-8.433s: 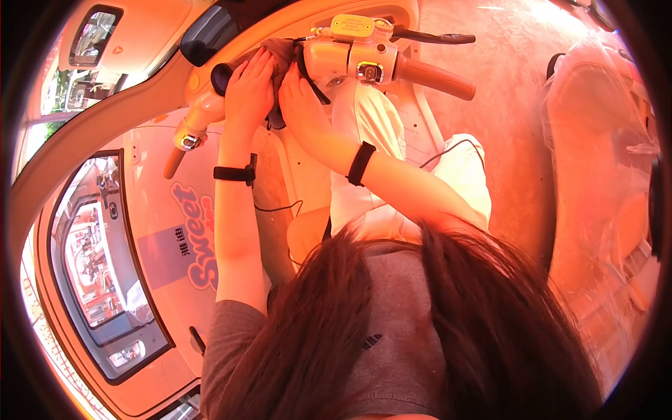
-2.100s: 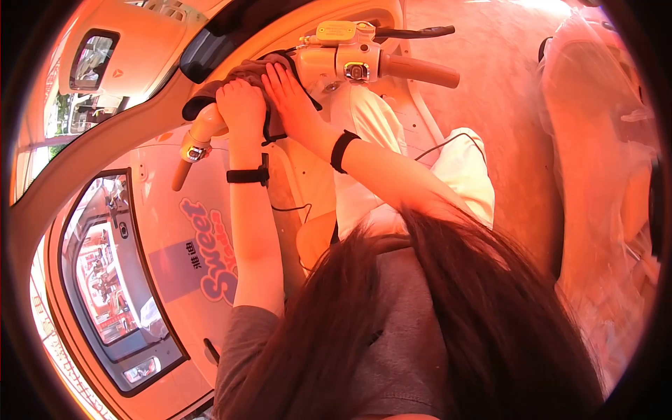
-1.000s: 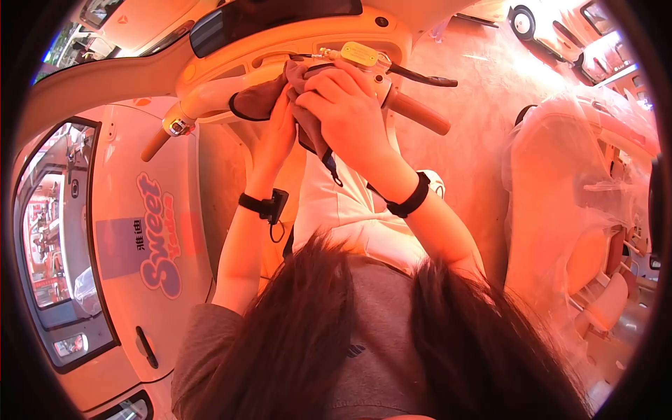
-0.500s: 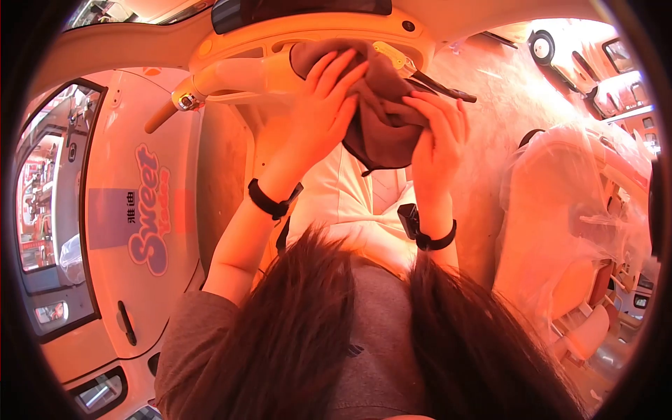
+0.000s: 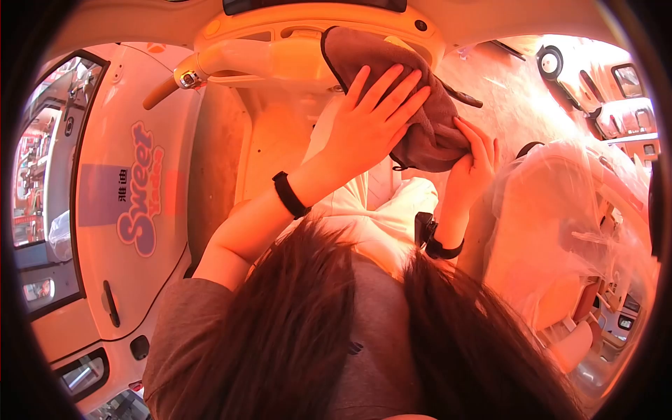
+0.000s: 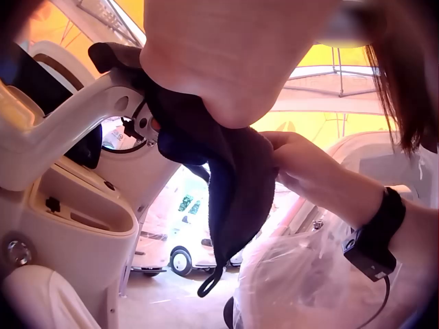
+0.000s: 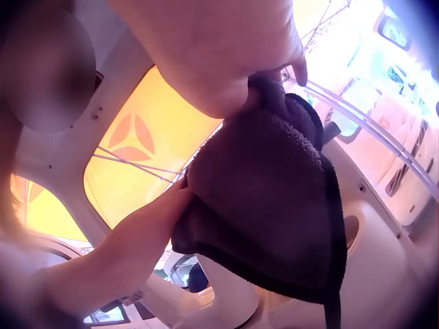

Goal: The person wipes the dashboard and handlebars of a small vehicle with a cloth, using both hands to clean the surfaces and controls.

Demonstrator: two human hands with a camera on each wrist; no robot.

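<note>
A dark brown towel with a black edge is draped over the right half of the handlebar, hiding the right grip. On top of it lies my left hand, fingers spread and straight. At the towel's right end my right hand pinches a fold between thumb and fingers. The left wrist view shows the towel's lower part hanging down, a small loop at its corner. Across the right wrist view the towel spreads broadly beneath my right hand.
The brake lever sticks out past the towel. At far left is the handlebar's bare left grip, near a door with lettering. A plastic-wrapped seat stands at the right. Vehicles are parked beyond the opening.
Both hands have moved right along the handlebar with the towel, from its left side to over the right grip. The left hand now lies spread on top; the view has turned too.
</note>
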